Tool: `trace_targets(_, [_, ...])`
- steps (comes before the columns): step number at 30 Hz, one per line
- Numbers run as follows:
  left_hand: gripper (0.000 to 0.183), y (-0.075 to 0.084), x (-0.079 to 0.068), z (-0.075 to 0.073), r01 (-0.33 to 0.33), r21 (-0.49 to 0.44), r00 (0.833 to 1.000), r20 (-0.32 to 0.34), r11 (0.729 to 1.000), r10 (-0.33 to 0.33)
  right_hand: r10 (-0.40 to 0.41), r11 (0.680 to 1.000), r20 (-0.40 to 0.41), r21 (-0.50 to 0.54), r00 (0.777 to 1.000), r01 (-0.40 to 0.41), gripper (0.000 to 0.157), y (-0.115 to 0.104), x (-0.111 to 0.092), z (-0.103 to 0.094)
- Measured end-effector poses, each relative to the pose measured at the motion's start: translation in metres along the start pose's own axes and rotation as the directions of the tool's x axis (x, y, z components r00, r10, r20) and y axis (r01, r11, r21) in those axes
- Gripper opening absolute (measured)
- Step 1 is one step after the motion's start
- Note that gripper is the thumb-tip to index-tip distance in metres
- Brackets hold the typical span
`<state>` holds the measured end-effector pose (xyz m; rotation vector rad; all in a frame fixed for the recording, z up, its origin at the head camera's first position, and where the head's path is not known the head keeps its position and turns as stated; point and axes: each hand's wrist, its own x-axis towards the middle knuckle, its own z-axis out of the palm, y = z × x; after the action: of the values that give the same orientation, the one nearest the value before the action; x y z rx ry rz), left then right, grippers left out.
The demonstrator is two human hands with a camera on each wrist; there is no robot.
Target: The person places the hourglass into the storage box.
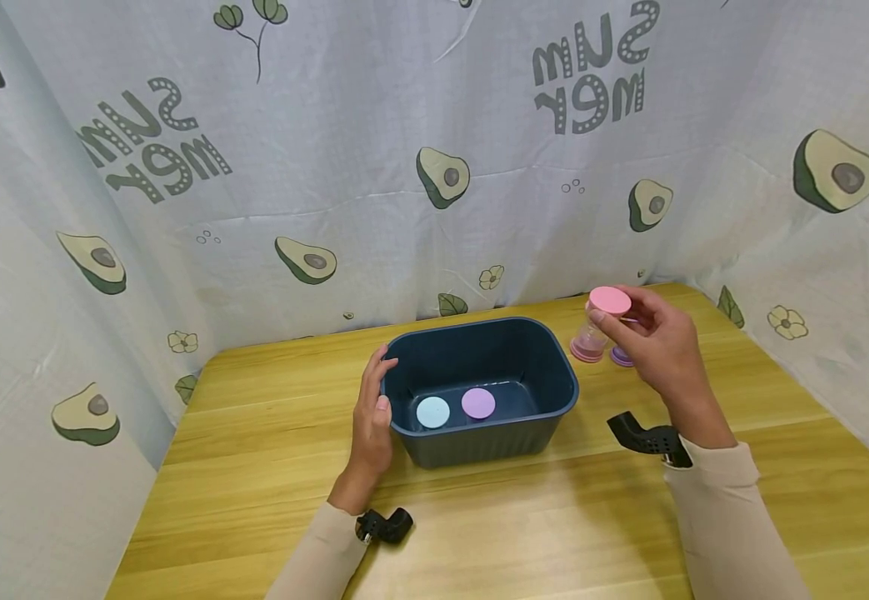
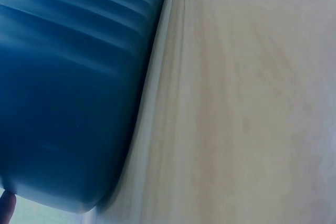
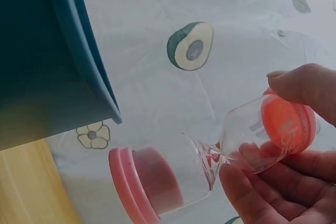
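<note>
We list one dark-blue bin [image 1: 479,448]; at its nine o'clock, the left hand [image 1: 371,421], fingers loosely extended; at two o'clock, one pink hourglass [image 1: 591,337], pinched in the right hand [image 1: 662,346]; inside, one light-blue disc [image 1: 432,412], one lilac disc [image 1: 478,403].

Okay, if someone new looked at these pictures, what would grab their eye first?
Probably the dark blue bin in the middle of the wooden table, with a light blue disc and a lilac disc inside. Next, the pink hourglass held in the right hand, just right of the bin. Behind everything hangs a pale curtain printed with avocados.
</note>
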<state>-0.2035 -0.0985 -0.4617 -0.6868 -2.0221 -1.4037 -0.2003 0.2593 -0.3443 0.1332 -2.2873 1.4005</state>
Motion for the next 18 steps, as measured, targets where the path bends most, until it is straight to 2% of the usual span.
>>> trace_targets(9, [0.051,-0.001,0.001,0.001,-0.01,0.001,1.0,-0.002,1.0,0.01,-0.051,0.999,-0.023,0.017,0.998,0.051,0.048,-0.008,-0.001,-0.002])
trace_targets(18, [0.054,-0.002,0.001,0.001,-0.002,0.008,1.0,-0.001,1.0,0.002,-0.069,0.997,-0.022,0.044,0.997,0.069,0.047,-0.016,-0.004,-0.002])
